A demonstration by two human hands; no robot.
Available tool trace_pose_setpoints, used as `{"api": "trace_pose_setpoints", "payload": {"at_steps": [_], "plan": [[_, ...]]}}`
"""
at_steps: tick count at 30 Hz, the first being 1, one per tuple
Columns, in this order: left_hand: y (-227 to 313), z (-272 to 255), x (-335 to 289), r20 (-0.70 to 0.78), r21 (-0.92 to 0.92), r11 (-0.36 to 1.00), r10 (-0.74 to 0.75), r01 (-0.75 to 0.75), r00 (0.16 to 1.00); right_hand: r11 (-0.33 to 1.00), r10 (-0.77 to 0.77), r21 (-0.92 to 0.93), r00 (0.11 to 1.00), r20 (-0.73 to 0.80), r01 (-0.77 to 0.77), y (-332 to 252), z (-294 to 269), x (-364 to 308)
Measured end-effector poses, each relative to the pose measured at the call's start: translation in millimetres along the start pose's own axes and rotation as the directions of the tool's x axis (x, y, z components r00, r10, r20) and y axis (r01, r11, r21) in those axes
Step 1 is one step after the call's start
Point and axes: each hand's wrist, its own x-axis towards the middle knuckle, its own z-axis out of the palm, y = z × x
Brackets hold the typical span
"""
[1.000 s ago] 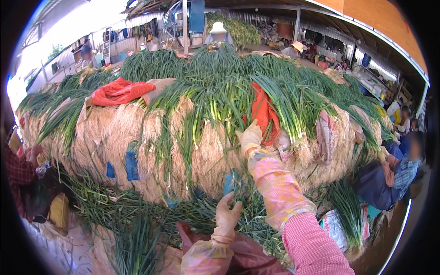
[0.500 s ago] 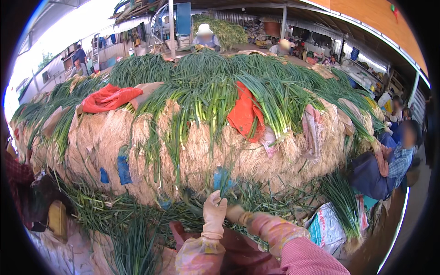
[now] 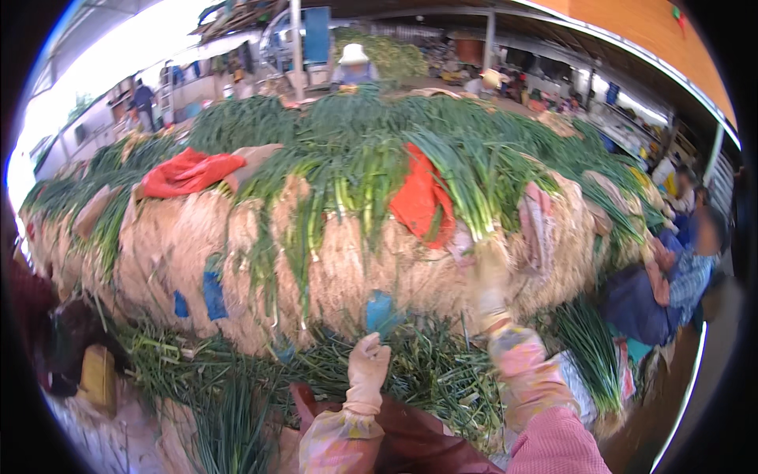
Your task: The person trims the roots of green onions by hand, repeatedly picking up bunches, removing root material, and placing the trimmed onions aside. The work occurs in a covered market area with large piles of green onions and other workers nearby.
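Currently, the left hand (image 3: 368, 371) is nearest, its grip partly curled; contents, if any, cannot be told. Loose leaves (image 3: 446, 359) lie just beyond, with a separate bunch (image 3: 592, 355) set apart at right. The right hand (image 3: 488, 286), blurred, is at the roots of a spring onion bunch (image 3: 466, 193); its grip state is indeterminate. Judged by the large rooted heap (image 3: 170, 237) beyond, most handling appears outstanding

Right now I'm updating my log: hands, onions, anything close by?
Right hand blurred, at root end of spring onion bunch; grip unclear. Left hand lower, apart from bunch, fingers curled. Red sheet just left of bunch.
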Motion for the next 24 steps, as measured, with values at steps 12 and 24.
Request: {"api": "trace_pose_setpoints", "payload": {"at_steps": [12,24], "plan": [[-1.4,15.9,3.9,0.002,-0.042,0.999,-0.013,0.013,1.0,0.926,0.076,0.365,0.995,0.069,-0.097,132.4,60.1,81.1],[4.8,5.2,5.4,0.007,-0.017,0.999,-0.037,0.037,0.999,0.791,-0.406,-0.354,0.861,0.305,0.498,-49.8,114.0,72.3]]}}
